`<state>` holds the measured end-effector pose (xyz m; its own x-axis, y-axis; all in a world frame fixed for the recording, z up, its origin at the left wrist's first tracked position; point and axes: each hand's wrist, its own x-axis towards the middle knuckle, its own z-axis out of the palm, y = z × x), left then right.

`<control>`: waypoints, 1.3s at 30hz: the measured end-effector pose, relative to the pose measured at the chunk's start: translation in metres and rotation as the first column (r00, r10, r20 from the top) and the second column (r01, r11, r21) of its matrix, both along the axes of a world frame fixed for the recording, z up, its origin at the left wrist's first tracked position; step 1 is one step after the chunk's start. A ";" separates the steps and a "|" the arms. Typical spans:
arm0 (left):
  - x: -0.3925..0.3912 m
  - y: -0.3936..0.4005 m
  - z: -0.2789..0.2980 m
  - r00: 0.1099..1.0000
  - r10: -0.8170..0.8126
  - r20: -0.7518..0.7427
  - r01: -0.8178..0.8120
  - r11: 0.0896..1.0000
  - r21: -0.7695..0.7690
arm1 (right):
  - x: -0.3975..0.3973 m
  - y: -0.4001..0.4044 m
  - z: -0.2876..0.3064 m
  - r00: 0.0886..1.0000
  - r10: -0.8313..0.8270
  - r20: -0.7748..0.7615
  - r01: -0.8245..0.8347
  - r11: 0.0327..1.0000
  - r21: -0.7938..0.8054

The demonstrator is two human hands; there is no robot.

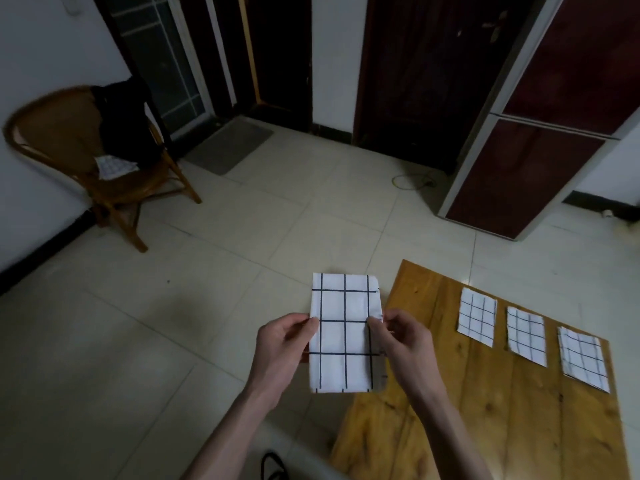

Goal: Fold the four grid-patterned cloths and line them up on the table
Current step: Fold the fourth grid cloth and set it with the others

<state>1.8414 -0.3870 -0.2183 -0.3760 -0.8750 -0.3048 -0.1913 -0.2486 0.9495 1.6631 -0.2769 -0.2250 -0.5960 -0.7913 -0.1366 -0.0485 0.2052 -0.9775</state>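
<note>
No readable text in view

No words, labels, brands, numbers or signs could be read on any surface; the only markings were the plain dark grid lines printed on the white cloths, which carried no lettering.

There was just one camera, worn on the person's head. It looked forward and down, close over the hands. The wooden table [485, 427] sat low on the right, its near edge cut off. Farther away were the tiled floor [207, 289] and doors [426, 74].
</note>
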 end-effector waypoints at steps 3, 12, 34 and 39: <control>0.019 -0.038 0.003 1.000 -0.026 0.014 0.026 0.999 -0.035 | 0.020 -0.035 0.001 1.000 -0.008 -0.025 0.008 1.000 -0.003; 0.045 -0.113 0.007 0.999 -0.031 -0.019 0.030 0.999 -0.031 | 0.044 -0.102 0.011 0.998 -0.058 -0.009 0.057 0.998 -0.022; -0.137 -0.303 -0.007 0.973 -0.229 0.017 0.229 0.973 -0.031 | -0.093 -0.255 0.009 0.947 -0.318 -0.032 0.318 0.948 -0.020; -0.198 -0.347 -0.004 0.972 -0.233 0.022 0.234 0.970 -0.073 | -0.143 -0.294 0.013 0.927 -0.371 -0.061 0.371 0.929 -0.011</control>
